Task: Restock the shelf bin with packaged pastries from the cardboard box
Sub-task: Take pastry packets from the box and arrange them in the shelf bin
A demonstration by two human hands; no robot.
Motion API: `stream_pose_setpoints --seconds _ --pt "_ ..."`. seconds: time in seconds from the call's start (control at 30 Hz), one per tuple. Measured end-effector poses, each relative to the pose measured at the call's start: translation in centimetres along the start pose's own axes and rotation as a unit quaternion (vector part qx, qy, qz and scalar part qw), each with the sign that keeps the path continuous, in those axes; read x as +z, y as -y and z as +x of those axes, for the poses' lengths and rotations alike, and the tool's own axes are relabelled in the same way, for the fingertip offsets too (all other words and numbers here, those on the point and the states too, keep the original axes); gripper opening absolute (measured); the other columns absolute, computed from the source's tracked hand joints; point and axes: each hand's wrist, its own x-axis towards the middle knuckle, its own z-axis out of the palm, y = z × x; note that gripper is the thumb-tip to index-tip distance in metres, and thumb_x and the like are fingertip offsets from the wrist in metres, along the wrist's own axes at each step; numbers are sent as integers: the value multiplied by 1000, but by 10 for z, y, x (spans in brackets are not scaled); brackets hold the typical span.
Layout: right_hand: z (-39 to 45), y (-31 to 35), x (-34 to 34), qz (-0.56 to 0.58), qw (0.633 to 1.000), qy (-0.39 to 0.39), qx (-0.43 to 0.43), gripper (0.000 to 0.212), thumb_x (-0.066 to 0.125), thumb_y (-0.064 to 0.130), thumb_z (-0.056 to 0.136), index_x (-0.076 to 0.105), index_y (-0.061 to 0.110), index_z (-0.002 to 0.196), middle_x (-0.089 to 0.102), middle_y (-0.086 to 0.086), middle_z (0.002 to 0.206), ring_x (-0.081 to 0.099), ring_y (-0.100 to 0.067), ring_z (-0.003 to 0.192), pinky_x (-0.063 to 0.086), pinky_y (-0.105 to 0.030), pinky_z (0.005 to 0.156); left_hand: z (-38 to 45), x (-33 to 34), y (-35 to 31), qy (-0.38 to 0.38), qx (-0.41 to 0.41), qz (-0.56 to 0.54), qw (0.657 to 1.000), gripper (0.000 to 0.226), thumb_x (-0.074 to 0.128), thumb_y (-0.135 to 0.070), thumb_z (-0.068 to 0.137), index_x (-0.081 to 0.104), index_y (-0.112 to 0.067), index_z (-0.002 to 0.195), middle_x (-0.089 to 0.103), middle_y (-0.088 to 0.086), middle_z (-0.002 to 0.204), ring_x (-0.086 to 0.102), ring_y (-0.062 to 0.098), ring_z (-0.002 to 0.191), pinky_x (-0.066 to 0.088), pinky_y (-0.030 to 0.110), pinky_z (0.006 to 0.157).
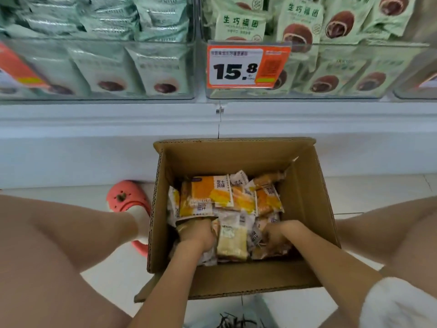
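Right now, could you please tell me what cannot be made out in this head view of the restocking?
- Left hand: fingers buried among the packets in the cardboard box, so its grip is unclear.
- Right hand: fingertips hidden under packets too.
- Price tag: small print blurred; only 15.8 reads.
- Left shelf bin: labels blurred behind its clear front.
- Box bottom: covered by pastry packets.

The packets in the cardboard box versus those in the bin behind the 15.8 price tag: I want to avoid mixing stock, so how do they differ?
The packets in the cardboard box are orange and white and lie flat in a jumble; the bin packets are pale green, show a brown round pastry, and mostly stand upright. Both hands, left and right, dig among the box ones. Both are sealed snack packs.
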Motion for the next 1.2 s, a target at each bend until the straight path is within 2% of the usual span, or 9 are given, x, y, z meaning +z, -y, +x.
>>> stream_pose_setpoints --seconds 0.17,0.3,0.43,0.53,0.67,0.8,0.9,1.0,1.2 --pt "-29 -11 -28 164 986 -9 -20 20 60 21 90 62 20 110 58 -5 114 61 -21 87 55 -33 80 3 6 -6 86 4 -157 984 26 52 -23 95 57 -11 117 58 10 115 55 25 105 40 26 76" --pt "-73 -21 -52 288 954 15 -78 22 54 33 94 61 22 113 67 -2 94 67 -13 71 52 -22 62 -10 -5 -17 134 85 -305 939 79 78 -32 76 36 -24 142 38 -2 145 40 19 131 39 29 101" --pt "-104 -34 -58 498 847 -13 -188 24 48 30 98 64 15 109 66 -5 87 63 -11 71 49 -23 65 -18 -16 -31 168 140 -393 893 67 80 -30 73 48 -26 132 55 -3 131 55 14 116 47 31 100" --pt "-104 -33 -52 613 758 -49 -217 27 48 33 97 65 17 108 71 -5 102 66 -17 95 53 -38 82 -23 -14 -39 147 156 -405 889 33 74 -34 80 62 -26 109 67 -8 98 63 7 87 53 23 72" --pt "-92 -17 -36 554 816 -27 -164 37 46 47 94 58 24 121 56 -5 128 54 -23 112 46 -45 90 -30 -5 -46 75 151 -404 899 16 62 -36 89 60 -26 102 63 -11 92 59 2 82 49 18 71" --pt "-89 -10 -25 596 789 -21 -150 48 37 58 93 52 24 124 56 -6 119 57 -25 103 50 -48 85 -30 -5 -42 35 125 -427 895 22 56 -39 92 54 -24 109 61 -3 106 60 10 95 52 30 86" --pt "-83 -11 -23 664 726 -31 -176 68 28 72 87 55 20 123 63 -11 117 58 -31 111 40 -51 101 -32 -19 -47 -36 83 -475 875 23 42 -43 98 51 -22 104 59 -4 98 58 12 87 49 30 79" --pt "-82 -7 -21 744 627 -10 -232 75 32 77 81 52 21 127 60 -16 120 58 -36 116 43 -51 97 -29 -30 -50 -67 28 -555 829 44 34 -51 98 42 -20 127 57 -2 113 59 17 100 50 36 89" --pt "-88 24 -20 663 704 -156 -200 58 64 39 86 44 13 133 65 -10 114 68 -21 94 59 -38 78 -29 -28 -45 -45 21 -661 749 69 70 -41 77 42 -16 134 62 5 121 65 22 101 54 43 89"
